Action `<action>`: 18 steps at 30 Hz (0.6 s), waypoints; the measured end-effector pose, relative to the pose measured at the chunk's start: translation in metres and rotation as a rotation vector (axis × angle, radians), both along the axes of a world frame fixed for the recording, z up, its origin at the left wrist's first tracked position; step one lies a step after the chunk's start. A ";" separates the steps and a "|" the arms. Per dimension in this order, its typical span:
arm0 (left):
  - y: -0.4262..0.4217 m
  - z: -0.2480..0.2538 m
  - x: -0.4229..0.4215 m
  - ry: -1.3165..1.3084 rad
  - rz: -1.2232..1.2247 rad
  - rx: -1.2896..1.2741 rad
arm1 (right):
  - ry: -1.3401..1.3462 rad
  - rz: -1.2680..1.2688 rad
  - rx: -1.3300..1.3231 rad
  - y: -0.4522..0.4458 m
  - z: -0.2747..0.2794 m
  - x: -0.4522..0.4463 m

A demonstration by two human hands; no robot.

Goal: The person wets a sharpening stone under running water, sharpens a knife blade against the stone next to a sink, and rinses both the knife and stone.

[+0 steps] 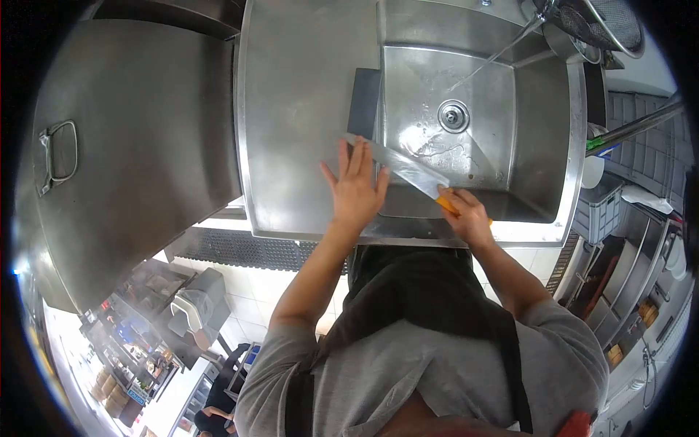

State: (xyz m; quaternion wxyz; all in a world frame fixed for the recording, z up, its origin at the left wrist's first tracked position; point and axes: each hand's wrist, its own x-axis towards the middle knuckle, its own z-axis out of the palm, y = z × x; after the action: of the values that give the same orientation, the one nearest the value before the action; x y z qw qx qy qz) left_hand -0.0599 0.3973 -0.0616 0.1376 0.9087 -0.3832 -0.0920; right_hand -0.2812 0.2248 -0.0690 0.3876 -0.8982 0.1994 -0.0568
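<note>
Hands: 2, both bare. Left hand (353, 193) was palm down with fingers spread, at least 2 fingertips laid on the blade (397, 162) near its tip. Right hand (467, 217) was wrapped around the yellow handle (445, 205) of the knife (422, 176); exact thumb placement could not be told.

Knife: lay aslant, tip toward 10 o'clock, handle toward 4 o'clock. Its tip end lay over the lower end of a dark block (365, 102); the rest of the blade reached out over the sink (542, 146). Contact between edge and block was hidden by the fingers.

Block: long and flat, set roughly 12 to 6 o'clock along the sink's 9 o'clock rim, beside the steel counter (306, 80). It sat at 12 o'clock from the left hand.

Sink: drain (453, 116) at 12 o'clock from the right hand. A stream of water (499, 56) ran from a tap (545, 11) at 1 o'clock from the drain. Basin floor was wet. Mesh strainer (619, 25) at 2 o'clock from the drain.

Surroundings: steel panel (145, 146) at 9 o'clock from the left hand, black mat (240, 247) on the floor at 8 o'clock, another person (213, 421), partly visible, well apart at 7 o'clock. Grey crate (598, 215) at 3 o'clock from the right hand. Wearer had a dark apron (415, 280) over a grey shirt (371, 364).
</note>
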 end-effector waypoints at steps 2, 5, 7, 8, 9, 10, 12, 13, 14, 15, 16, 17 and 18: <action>-0.019 -0.001 0.006 0.026 -0.049 -0.036 | 0.037 -0.018 -0.008 -0.008 -0.001 0.006; -0.087 -0.032 0.081 -0.141 -0.077 -0.094 | 0.012 -0.111 -0.114 -0.053 -0.005 0.075; -0.118 -0.023 0.141 -0.127 -0.024 -0.011 | -0.059 -0.102 -0.168 -0.073 -0.008 0.136; -0.124 -0.014 0.168 -0.114 -0.012 -0.025 | -0.112 -0.081 -0.170 -0.077 -0.007 0.161; -0.123 -0.001 0.189 -0.104 0.002 -0.039 | -0.189 -0.086 -0.176 -0.076 -0.001 0.184; -0.116 0.020 0.203 -0.113 0.011 -0.039 | -0.268 -0.091 -0.180 -0.074 0.007 0.203; -0.101 0.064 0.220 -0.369 -0.071 -0.199 | -0.222 -0.092 -0.079 -0.064 0.037 0.221; -0.096 0.085 0.219 -0.374 -0.072 -0.196 | -0.165 -0.102 0.019 -0.060 0.049 0.223; -0.089 0.106 0.214 -0.413 -0.130 -0.225 | -0.170 -0.103 0.021 -0.055 0.057 0.218; -0.083 0.119 0.209 -0.453 -0.187 -0.256 | -0.137 -0.072 0.086 -0.049 0.066 0.212; -0.079 0.116 0.204 -0.459 -0.185 -0.257 | -0.105 -0.039 0.151 -0.045 0.072 0.208; -0.074 0.105 0.198 -0.392 -0.190 -0.239 | -0.114 -0.029 0.260 -0.042 0.051 0.199; -0.070 0.092 0.191 -0.325 -0.198 -0.223 | 0.017 -0.056 0.393 -0.037 0.057 0.191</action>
State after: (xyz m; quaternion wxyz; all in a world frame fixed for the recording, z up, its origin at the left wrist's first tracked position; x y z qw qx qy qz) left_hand 0.1308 0.3268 0.0300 0.1642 0.8487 -0.4955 0.0856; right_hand -0.0901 0.1882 -0.0122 0.5521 -0.7998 0.2348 -0.0198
